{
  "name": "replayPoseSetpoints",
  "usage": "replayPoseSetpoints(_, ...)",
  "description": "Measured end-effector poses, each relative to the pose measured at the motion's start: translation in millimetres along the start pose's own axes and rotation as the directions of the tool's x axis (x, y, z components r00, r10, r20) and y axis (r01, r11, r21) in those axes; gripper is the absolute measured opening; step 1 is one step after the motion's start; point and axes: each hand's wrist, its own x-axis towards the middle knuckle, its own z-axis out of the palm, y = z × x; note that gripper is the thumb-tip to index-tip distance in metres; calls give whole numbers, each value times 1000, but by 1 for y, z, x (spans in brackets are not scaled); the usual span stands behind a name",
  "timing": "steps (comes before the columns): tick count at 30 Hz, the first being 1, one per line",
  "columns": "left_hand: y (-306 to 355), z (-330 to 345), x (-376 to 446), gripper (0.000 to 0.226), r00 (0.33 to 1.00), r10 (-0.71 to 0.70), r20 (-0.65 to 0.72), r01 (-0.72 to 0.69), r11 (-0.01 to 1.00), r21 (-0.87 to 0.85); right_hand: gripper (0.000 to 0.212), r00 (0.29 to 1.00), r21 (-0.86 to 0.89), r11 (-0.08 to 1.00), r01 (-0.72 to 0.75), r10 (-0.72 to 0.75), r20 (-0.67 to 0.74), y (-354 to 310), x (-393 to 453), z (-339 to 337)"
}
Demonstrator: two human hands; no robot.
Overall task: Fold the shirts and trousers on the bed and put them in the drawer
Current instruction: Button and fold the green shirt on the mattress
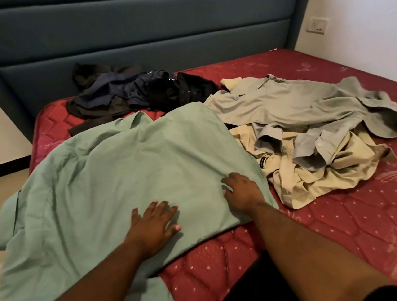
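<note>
Left hand (152, 223): lies flat on the green shirt (121, 174), palm down, fingers straight and slightly spread; its grip is loose and holds nothing.
Right hand (243, 191): rests on the same shirt near its right edge, fingers bent down into the cloth; whether they pinch a fold cannot be told.
Green shirt: spread across the near left part of the bed (349, 219), its left side hanging over the bed's edge.
Grey shirt (298, 104): lies open on the right, farther back.
Beige clothes (319, 176): crumpled heap just right of the green shirt, under a light blue shirt (308, 142).
Dark clothes (131, 93): pile at the far left by the headboard (129, 27).
Bed: red patterned mattress, bare.
</note>
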Motion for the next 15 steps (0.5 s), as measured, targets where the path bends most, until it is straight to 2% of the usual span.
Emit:
replayPoseSetpoints(2, 12, -8, 29, 102, 999, 41, 3, -41, 999, -13, 30, 988, 98, 984, -146, 150, -37, 4, 11, 3)
replayPoseSetpoints(3, 14, -11, 40, 97, 999, 44, -5, -44, 999, -22, 28, 974, 83, 974, -213, 218, -56, 8, 19, 2)
replayPoseSetpoints(5, 15, -17, 73, 75, 1000, 26, -16, -27, 998, -62, 26, 963, -53, 967, -250, 243, -115, 15, 46, -6)
replayPoseSetpoints(7, 11, -25, 107, 64, 998, -6, -58, -1, 992, -125, 27, 966, -64, 975, -213, 200, -163, 15, 79, -16)
replayPoseSetpoints(11, -3, -40, 185, 64, 993, -57, -107, 36, 982, -187, 39, 977, 203, 969, -142, 171, -131, 13, 163, -21)
replayPoseSetpoints(15, -6, -36, 223, 66, 989, -30, -141, 6, 985, -172, 44, 969, 428, 890, -157, 222, -108, 14, 227, -20)
